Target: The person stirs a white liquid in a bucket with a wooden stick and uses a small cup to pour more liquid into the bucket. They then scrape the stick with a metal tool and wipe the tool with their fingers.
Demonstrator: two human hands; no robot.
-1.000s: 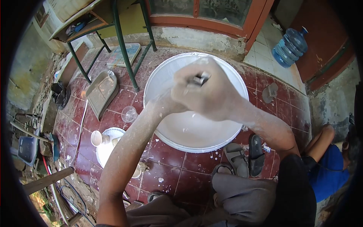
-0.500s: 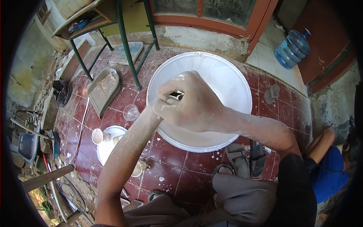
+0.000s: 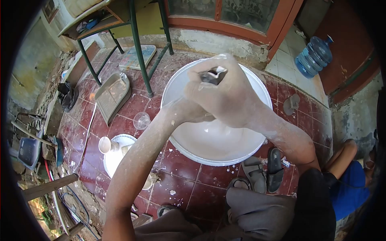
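Both my hands are raised together above a wide white basin (image 3: 217, 154), coated in a pale, chalky film. My right hand (image 3: 231, 94) is on top, fingers curled round. A gap between its thumb and fingers shows a dark hollow with a jagged whitish edge; I cannot tell what it is. My left hand (image 3: 191, 110) is closed in against the right from below, its fingers mostly hidden behind it. Pale, creamy matter coats the inside of the basin under my hands.
On the red tiles at left are a dustpan (image 3: 113, 98), a clear plastic cup (image 3: 141, 120) and a white pail (image 3: 114, 156). A green-legged table (image 3: 138, 52) stands behind. Sandals (image 3: 275, 170) lie by my feet. A water jug (image 3: 313, 58) and a person in blue (image 3: 352, 188) are at right.
My joined hands have moved up and to the right in the view, over the basin's far side. The gap in my right hand has turned and looks larger.
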